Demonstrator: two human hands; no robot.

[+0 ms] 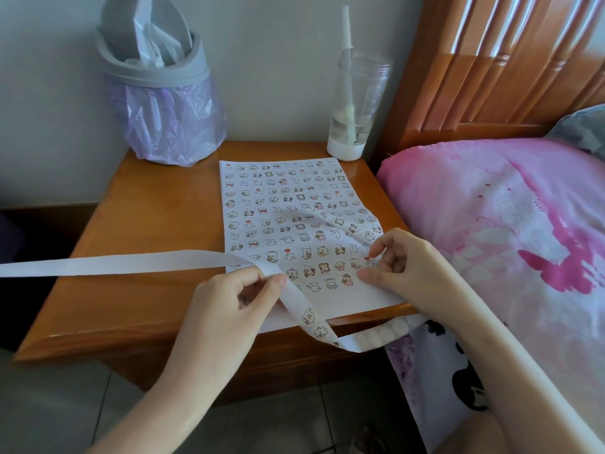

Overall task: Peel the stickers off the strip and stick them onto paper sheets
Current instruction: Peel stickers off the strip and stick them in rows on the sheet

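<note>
Left hand (229, 299) pinches long white sticker strip (131, 263); right hand (406, 267), curled, touches white sticker-filled paper sheet (357, 298), grip unclear. Align your sticker with row; press flat.

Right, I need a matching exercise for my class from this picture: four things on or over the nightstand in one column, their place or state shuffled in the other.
1 bin
2 clear cup
3 paper sheet
4 sticker strip

a pinched by the left hand
b back right of the nightstand
c flat, covered in stickers
d back left, with a purple liner

Pairs: 1-d, 2-b, 3-c, 4-a
</note>
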